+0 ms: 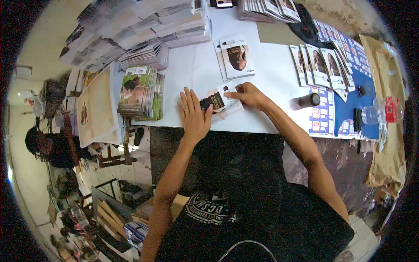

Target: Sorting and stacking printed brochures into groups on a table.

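Close to the table's front edge, a small stack of booklets (221,103) with a dark picture on the cover lies at an angle between my hands. My left hand (194,114) is flat with its fingers stretched out, its thumb over the stack's left side. At the far right corner, my right hand (252,95) pinches the booklets between thumb and fingers. Just beyond them are similar booklets (238,59), laid slightly askew. Left of my left hand stands a pile of green-covered booklets (136,91).
Tall piles of printed sheets (144,24) fill the back left. Fanned booklets (321,65) lie at the right, behind a dark cylinder (310,100). A clear plastic bottle (373,115) lies near the right edge. At the far left is another person (48,146).
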Demonstrator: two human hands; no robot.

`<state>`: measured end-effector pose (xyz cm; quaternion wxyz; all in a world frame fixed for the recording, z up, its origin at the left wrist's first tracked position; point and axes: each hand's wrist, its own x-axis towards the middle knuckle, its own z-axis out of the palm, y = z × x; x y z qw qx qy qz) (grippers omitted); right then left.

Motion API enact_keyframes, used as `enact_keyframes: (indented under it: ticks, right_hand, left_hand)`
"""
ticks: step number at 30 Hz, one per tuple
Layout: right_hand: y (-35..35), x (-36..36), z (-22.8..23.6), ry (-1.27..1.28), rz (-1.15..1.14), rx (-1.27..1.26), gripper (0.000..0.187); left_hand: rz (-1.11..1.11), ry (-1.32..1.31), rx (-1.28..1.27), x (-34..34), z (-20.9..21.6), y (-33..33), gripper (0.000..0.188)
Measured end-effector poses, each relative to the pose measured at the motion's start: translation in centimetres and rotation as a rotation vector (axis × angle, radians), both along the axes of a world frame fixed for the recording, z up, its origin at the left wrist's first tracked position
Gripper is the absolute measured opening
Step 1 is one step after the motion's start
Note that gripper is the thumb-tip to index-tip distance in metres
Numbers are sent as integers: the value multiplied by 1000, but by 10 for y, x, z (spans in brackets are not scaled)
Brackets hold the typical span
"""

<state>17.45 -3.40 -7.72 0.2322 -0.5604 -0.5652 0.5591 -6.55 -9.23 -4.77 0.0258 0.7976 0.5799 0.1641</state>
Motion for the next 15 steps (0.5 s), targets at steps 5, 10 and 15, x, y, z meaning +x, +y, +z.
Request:
enact_keyframes:
  ticks: [5, 10, 15]
  right_hand:
    - [-4, -6, 7, 55, -22, 85, 53]
    - [-32, 7, 45, 61, -35, 213, 42]
    - [-45, 11, 53, 60, -36, 289, 36]
  left_hand:
    - [175, -656, 52, -20, -11, 1, 86]
    - [279, -1081, -557, -54, 3, -5, 96]
    - [197, -1077, -764, -56, 7, 4, 63]
